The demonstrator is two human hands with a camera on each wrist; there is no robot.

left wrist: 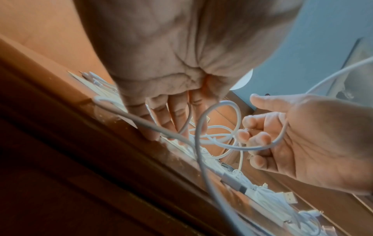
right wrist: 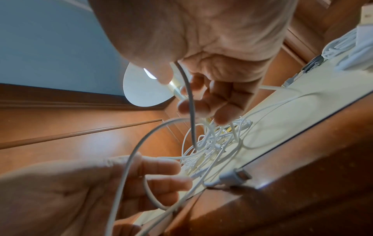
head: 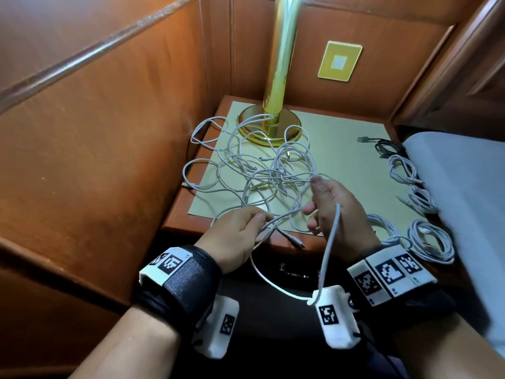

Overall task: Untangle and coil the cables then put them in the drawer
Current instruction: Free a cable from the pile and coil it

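My left hand (head: 236,236) sat at the front edge of the nightstand (head: 180,212), fingers curled, pinching a white cable (head: 332,236) between thumb and fingertips. That same cable drooped in a loop below the edge, came up across my right wrist and ran over my right hand (head: 334,212). Right hand was just right of the left, fingers bent, hooked into strands pulled out of the tangle (head: 262,173); from the left wrist view the cable crossed its palm under the curled fingers (left wrist: 260,138).

The tangle of white cables lay on the pale mat (head: 341,149) in the middle of the nightstand, loops spilling past the mat's left edge and over the base of the brass lamp (head: 276,127) at the back. A free plug end (head: 296,243) lay on the wooden front edge between my hands.

Coiled white cables (head: 431,242) were lined up along the right side of the nightstand, next to the white bedding (head: 464,181), with one coiled black cable (head: 388,147) at the back of that row. Drawer (head: 293,270) below the front edge was shut, handle visible between my wrists.
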